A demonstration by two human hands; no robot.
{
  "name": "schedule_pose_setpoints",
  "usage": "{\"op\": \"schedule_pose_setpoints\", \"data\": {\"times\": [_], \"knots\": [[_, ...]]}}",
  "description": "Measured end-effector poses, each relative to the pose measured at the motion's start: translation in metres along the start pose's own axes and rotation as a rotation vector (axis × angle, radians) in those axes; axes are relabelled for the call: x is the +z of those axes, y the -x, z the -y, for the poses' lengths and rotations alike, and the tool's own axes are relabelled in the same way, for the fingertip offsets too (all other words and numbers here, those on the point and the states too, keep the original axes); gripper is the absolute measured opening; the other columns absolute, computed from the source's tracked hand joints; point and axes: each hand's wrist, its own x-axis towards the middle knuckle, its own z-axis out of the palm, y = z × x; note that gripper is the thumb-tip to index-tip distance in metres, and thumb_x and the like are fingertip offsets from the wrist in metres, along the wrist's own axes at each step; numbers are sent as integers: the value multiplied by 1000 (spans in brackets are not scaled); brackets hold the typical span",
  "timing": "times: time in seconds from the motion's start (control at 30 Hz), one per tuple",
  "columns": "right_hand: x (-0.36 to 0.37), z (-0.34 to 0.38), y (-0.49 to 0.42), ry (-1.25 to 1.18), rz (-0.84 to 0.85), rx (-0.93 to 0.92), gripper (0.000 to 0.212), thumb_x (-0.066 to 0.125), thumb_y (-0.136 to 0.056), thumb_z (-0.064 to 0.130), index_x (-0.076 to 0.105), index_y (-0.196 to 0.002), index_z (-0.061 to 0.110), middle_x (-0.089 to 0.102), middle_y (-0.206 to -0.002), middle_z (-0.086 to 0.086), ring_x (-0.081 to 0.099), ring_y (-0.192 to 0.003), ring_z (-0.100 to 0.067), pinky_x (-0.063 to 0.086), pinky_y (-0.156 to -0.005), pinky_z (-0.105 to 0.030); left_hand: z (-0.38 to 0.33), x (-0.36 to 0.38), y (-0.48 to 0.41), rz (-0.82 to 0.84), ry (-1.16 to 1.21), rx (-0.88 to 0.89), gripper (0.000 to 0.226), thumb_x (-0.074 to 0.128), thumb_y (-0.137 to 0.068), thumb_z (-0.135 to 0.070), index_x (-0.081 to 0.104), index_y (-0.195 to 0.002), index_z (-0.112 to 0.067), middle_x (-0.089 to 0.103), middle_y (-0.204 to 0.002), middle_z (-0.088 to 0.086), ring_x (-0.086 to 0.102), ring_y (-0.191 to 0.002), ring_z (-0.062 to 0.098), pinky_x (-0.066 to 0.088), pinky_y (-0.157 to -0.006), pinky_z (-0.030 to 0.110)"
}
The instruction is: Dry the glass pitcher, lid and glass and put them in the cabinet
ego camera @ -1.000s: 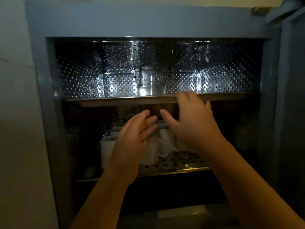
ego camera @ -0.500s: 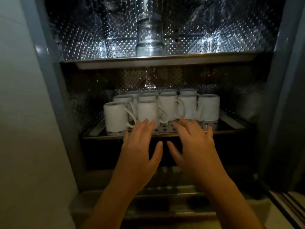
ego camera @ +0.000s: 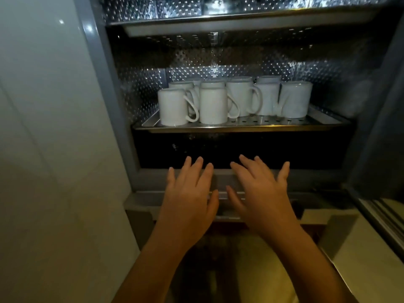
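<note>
- Currently both hands are empty: the left hand (ego camera: 188, 200) and right hand (ego camera: 260, 193) hover side by side, palms down, fingers straight and spread, gripping nothing.
- Just beyond the fingertips runs the lower front ledge of an open grey metal cabinet (ego camera: 103, 73), with a dark gap behind it.
- Above the hands, a perforated steel tray (ego camera: 240, 127) carries a cluster of white ceramic mugs (ego camera: 213, 106), all upside down.
- Higher up, a second steel shelf (ego camera: 240, 24) is cropped by the top edge of the view.
- Neither the glass pitcher, the lid nor the glass is in sight; whether any of them sits on that cropped shelf cannot be told.
- Judging by material, the pitcher should be stiff, fairly heavy, breakable, and slippery if damp. It is best taken by its handle with a palm under the base. The glass suits a grip around its body; the lid is probably light.
- Below the wrists everything is dim and hard to make out.
</note>
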Motion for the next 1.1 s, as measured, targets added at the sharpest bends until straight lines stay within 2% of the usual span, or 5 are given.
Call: {"op": "schedule_pose_setpoints", "data": {"times": [0.5, 0.67, 0.83, 1.0, 1.1], "knots": [[-71, 35, 107, 63, 139, 170, 50, 74, -72, 31, 62, -117, 13, 60, -124, -12, 53, -119, -35, 14, -95, -62, -41, -40, 84, 117, 173, 115, 52, 38, -83, -35, 63, -116, -3, 63, -119, 17, 57, -115, 36, 31, -92, 57], [-107, 32, 142, 70, 263, 232, 54, 43, -94, 42, 27, -143, 28, 17, -155, 3, 8, -143, -18, -14, -103, -45, -69, -49, 101, 192, 257, 185, 51, 39, -83, -36, 62, -115, -4, 62, -119, 18, 57, -115, 37, 27, -92, 55], [-129, 24, 170, 172, 189, 303, 49, 77, -69, 29, 63, -113, 12, 62, -120, -12, 56, -115, -34, 16, -94, -58, -98, -62, 108, 225, 350, 238, 50, 42, -85, -34, 58, -121, -3, 59, -125, 18, 51, -121, 37, 22, -95, 56], [-150, 10, 197, 193, 175, 278, 46, 68, -73, 32, 63, -113, 10, 61, -120, -14, 57, -113, -34, 24, -94, -66, -128, -80, 121, 245, 386, 220, 56, 40, -94, -37, 28, -145, -17, 23, -154, 5, 11, -144, 20, -3, -108, 39], [-160, 8, 211, 195, 210, 298, 46, 72, -74, 33, 62, -113, 11, 61, -120, -14, 57, -113, -34, 27, -92, -69, -139, -87, 130, 281, 380, 208, 57, 35, -97, -40, 13, -148, -24, 8, -157, -3, -3, -144, 12, -11, -107, 32]]}}
